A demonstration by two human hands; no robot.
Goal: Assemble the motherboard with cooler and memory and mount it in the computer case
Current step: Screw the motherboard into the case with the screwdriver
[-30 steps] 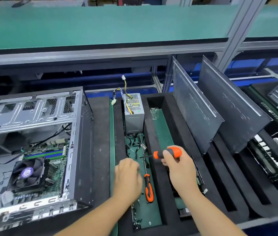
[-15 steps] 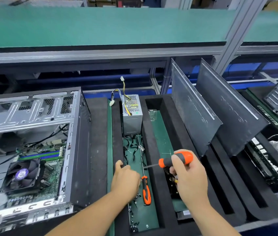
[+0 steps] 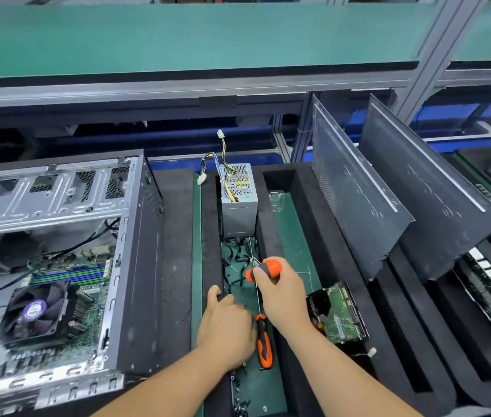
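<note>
Head view showed the computer case (image 3: 66, 260) lying open on the left of the bench (image 3: 175, 236), the motherboard (image 3: 72, 293) already inside it with the cooler (image 3: 35, 311) and memory (image 3: 69, 275) fitted. Right of it, a foam tray (image 3: 271, 236) held a power supply (image 3: 239, 200) at its far end and loose screws (image 3: 239, 407) along its green floor. The right hand (image 3: 283, 293) was curled around an orange screwdriver (image 3: 265, 269). The left hand (image 3: 226, 329) reached down into the tray with fingers bent; whether it held a screw could not be told. A second orange screwdriver (image 3: 263, 341) lay beside it. The step looked like fetching a screw; next, it would need seating on the driver tip and carrying to a board mounting hole.
</note>
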